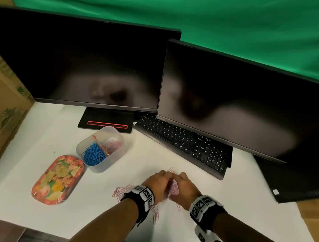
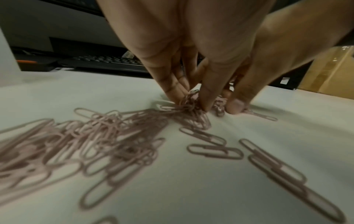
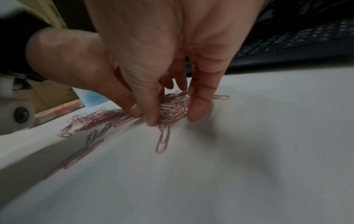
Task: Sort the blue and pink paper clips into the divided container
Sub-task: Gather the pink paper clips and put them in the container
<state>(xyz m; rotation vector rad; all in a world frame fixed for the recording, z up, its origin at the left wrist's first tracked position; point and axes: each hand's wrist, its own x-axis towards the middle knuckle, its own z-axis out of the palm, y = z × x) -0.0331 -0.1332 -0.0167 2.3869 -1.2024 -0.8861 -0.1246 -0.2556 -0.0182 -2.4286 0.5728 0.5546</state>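
Note:
A heap of pink paper clips (image 1: 173, 188) lies on the white table (image 1: 65, 142) between my two hands. My left hand (image 1: 157, 182) and right hand (image 1: 183, 187) meet over it, fingers pointing down. In the left wrist view my left hand (image 2: 191, 100) pinches the pink clips (image 2: 189, 106) between thumb and fingers. My right hand (image 3: 172, 118) pinches the same heap (image 3: 172, 109) from the other side. More loose pink clips (image 1: 121, 191) lie scattered by my left wrist. The divided container (image 1: 102, 167) holds blue clips (image 1: 94, 154) on its left and pink clips (image 1: 113, 143) on its right.
A floral tray (image 1: 57, 178) sits left of the container. A black keyboard (image 1: 183, 141) and two dark monitors (image 1: 90, 69) (image 1: 235, 100) stand behind. A cardboard box (image 1: 6, 101) walls the left side. The table's front edge runs close under my forearms.

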